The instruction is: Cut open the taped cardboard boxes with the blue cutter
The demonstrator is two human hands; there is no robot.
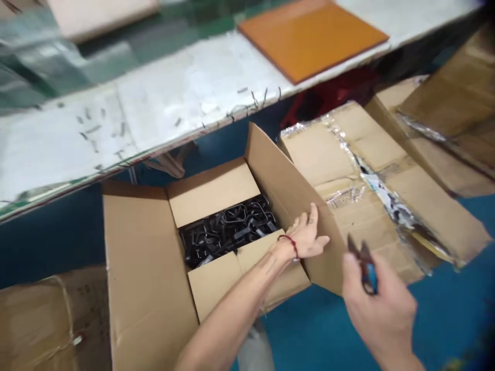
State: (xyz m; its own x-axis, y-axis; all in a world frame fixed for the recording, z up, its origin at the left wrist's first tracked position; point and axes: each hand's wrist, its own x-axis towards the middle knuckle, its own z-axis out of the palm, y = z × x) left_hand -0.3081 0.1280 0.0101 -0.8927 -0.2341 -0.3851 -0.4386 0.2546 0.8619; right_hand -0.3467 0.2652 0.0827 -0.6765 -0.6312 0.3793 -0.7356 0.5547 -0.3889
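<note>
An open cardboard box [150,263] stands below the table edge with its flaps spread. Inside it lie many black pieces [232,226], some shaped like rings or frames. My left hand [305,234], a dark red string round its wrist, is spread against the box's right flap and holds nothing. Over the floor at the lower right, my right hand [379,304] is closed round small cutters [367,273] with blue on the handle; their two dark blades point up and stand apart.
A white table [174,87] with small dark scraps runs across the back, bearing an orange board [313,38]. Worn, taped cardboard boxes [320,154] are at the right, with more cardboard [34,319] at the lower left. The floor [305,330] is blue.
</note>
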